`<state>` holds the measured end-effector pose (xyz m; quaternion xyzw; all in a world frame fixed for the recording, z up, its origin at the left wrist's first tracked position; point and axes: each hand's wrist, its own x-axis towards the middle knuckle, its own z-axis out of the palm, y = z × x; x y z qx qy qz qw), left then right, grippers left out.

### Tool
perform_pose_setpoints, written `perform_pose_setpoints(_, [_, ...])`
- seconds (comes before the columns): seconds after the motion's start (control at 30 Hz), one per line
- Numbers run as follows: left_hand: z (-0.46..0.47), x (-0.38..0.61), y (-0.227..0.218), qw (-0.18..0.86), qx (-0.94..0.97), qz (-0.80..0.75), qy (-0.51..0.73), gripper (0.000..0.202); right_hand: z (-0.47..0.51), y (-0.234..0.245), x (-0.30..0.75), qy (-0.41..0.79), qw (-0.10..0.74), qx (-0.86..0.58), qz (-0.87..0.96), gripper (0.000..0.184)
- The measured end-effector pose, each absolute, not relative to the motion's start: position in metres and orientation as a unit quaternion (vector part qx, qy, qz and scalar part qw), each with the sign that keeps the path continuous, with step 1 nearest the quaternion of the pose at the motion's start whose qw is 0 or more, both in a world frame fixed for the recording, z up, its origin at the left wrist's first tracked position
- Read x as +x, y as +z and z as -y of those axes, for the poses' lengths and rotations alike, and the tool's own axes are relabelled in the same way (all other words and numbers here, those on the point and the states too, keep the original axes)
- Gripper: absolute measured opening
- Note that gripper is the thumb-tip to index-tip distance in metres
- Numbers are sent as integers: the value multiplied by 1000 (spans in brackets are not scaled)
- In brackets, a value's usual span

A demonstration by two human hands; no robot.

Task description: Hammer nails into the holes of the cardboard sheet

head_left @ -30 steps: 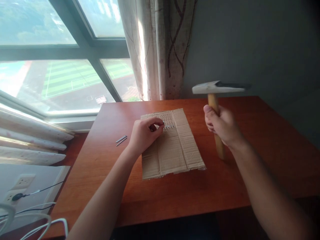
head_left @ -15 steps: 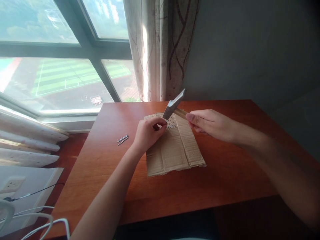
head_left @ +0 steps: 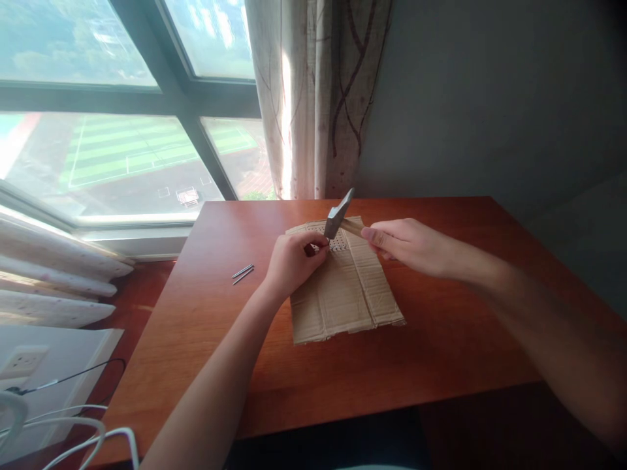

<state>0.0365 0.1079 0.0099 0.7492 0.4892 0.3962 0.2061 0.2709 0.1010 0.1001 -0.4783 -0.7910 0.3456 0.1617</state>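
My right hand is wrapped round the wooden handle of a hammer. Its metal head is low, with the lower end right at my left fingertips. Thumb and finger of my left hand are pinched together over the perforated pale plate; whatever is between them is too small or hidden to make out. The plate, dotted with small holes, lies on a piece of brown cardboard. My left hand covers part of both. To the left, several metal nails lie on the table.
The reddish-brown wooden table stands against a grey wall and a curtain. A large window is at the left. White cables and a wall socket are at the lower left.
The hammer head has come down and tilted more steeply, its lower end now at my left fingertips. My left hand keeps its pinch. The view has shifted slightly.
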Motion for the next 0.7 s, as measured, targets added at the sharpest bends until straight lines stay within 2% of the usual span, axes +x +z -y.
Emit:
perform_pose_setpoints(0.17, [-107,37,9,215,748,-487,397,8,-101,98,271,354,181,-463,792,56])
perform_pose_setpoints(0.37, [-104,34,14,218,752,-490,383,10,-98,95,269,366,143,-484,782,56])
perform_pose_setpoints(0.7, [-104,19,15,106,812,-474,323,17,-97,96,273,377,151,-475,781,56])
